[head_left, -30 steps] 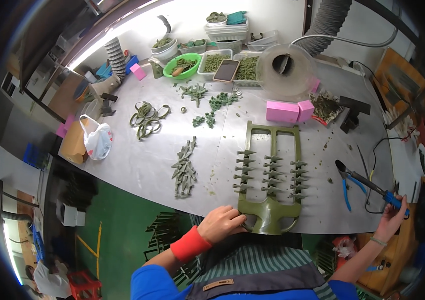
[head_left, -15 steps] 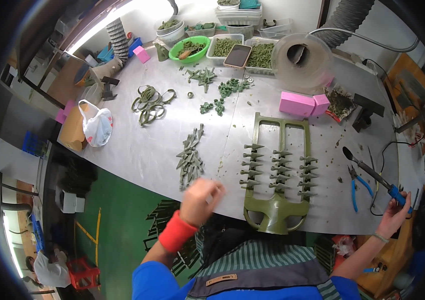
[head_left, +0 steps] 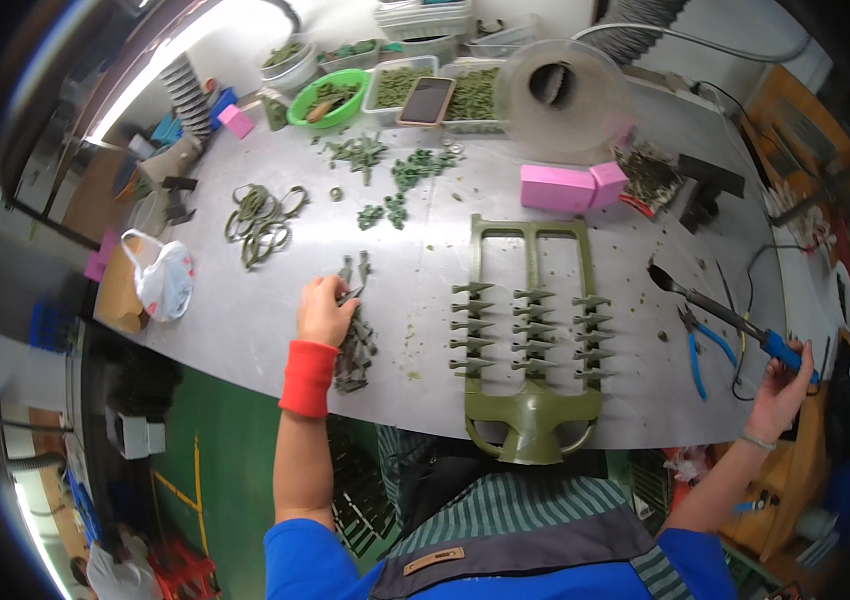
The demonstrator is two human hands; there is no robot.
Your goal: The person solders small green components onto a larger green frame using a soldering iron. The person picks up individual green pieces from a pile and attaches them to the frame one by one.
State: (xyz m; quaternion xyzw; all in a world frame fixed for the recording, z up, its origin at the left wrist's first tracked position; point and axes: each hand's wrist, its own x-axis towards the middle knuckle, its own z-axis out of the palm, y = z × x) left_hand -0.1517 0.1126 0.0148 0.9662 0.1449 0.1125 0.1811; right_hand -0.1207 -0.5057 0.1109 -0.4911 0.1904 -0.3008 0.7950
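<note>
My left hand (head_left: 325, 312), with a red wristband, is at the pile of grey-green pointed wax-like pieces (head_left: 357, 350) on the metal table. Its fingers are pinched together on one of these pieces (head_left: 350, 296) at the pile's upper part. At the far right, my right hand (head_left: 783, 388) grips the blue handle of a soldering-iron-like tool (head_left: 735, 318) with a dark spoon-shaped tip. Between the hands lies an olive-green frame (head_left: 533, 405) with three bars and a wide base. Several pointed pieces (head_left: 535, 325) stick out sideways along its bars in three rows.
Blue-handled pliers (head_left: 697, 358) lie beside the tool. Pink blocks (head_left: 557, 188) and a clear round tub (head_left: 567, 112) stand behind the frame. Green rings (head_left: 263, 222), small green parts (head_left: 421, 167), a green bowl (head_left: 307, 118) and a phone (head_left: 427, 101) are farther back.
My left hand has moved forward and left, from above the table's near edge onto the pile, and closed on a piece. The right hand still holds the tool. The whole view has shifted slightly.
</note>
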